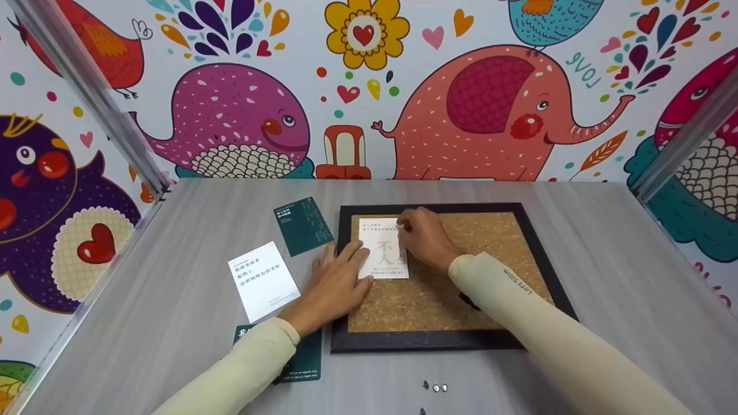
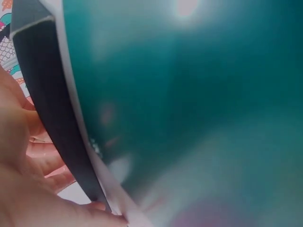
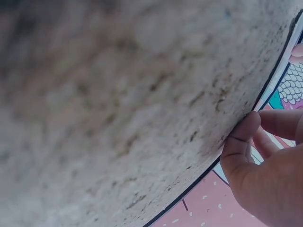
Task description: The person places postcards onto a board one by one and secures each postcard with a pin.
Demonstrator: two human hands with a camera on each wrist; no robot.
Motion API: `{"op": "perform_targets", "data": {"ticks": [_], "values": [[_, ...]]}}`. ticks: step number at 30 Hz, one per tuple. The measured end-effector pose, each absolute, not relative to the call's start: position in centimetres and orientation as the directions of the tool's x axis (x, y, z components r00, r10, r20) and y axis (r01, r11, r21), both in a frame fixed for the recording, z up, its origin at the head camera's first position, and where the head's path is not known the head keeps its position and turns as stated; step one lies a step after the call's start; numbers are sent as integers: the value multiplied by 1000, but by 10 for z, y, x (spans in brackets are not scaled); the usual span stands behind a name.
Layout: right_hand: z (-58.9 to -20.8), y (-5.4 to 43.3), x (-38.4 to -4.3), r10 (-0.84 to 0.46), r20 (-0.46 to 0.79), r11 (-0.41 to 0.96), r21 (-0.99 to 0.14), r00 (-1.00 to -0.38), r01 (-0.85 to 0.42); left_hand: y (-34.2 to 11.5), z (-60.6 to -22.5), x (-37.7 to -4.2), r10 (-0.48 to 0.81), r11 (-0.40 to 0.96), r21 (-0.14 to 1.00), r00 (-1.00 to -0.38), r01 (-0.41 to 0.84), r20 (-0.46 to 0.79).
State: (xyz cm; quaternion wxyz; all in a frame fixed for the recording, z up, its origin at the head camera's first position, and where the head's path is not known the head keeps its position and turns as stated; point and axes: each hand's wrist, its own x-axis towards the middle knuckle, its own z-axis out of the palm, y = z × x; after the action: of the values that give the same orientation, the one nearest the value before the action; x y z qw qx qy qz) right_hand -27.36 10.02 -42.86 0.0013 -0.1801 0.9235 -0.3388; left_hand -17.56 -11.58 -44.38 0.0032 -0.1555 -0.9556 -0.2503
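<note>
A white printed card [image 1: 380,265] lies on the left part of a black-framed cork board [image 1: 478,300]. My left hand [image 1: 336,285] spreads over the frame's left side, its fingertips and thumb resting at the card's left edge. In the left wrist view the fingers reach past the dark frame edge [image 2: 52,90]. At the card's top right corner, my right hand [image 1: 426,236] has its fingers curled. Its thumb and index fingertip [image 3: 248,124] meet there, pinching what looks like a thumbtack, mostly hidden by them.
Left of the board lie a dark green card [image 1: 302,226], a white card with lines of text [image 1: 264,282] and another green card [image 1: 305,360], partly under my left forearm. Several thumbtacks [image 1: 436,388] are in front of the board. A cartoon-printed wall [image 1: 357,115] stands behind.
</note>
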Motion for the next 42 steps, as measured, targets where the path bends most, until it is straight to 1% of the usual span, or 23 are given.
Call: {"op": "perform_targets", "data": {"ticks": [5, 11, 14, 21, 27, 32, 37, 42], "values": [[-422, 107, -264, -339, 113, 700, -633, -934, -330, -114, -442, -177, 295, 829, 476, -953, 293, 73], [-414, 122, -246, -398, 226, 621, -647, -889, -442, -113, -442, -178, 291, 835, 468, -954, 288, 68], [-412, 125, -236, -413, 258, 602, -642, -873, -475, -113, -441, -179, 289, 838, 462, -954, 291, 78], [-406, 128, -210, -436, 210, 618, -638, -875, -460, -115, -442, -179, 280, 846, 447, -956, 290, 91], [-407, 134, -191, -500, 281, 578, -596, -819, -558, -115, -444, -178, 285, 845, 437, -951, 308, 118], [-406, 142, -175, -527, 262, 568, -599, -809, -564, -115, -446, -177, 280, 849, 437, -954, 297, 104], [-405, 149, -158, -558, 287, 556, -568, -779, -607, -113, -446, -176, 276, 851, 438, -956, 289, 95], [-404, 154, -140, -586, 270, 529, -586, -764, -613, -111, -444, -176, 270, 854, 437, -959, 282, 90]]}}
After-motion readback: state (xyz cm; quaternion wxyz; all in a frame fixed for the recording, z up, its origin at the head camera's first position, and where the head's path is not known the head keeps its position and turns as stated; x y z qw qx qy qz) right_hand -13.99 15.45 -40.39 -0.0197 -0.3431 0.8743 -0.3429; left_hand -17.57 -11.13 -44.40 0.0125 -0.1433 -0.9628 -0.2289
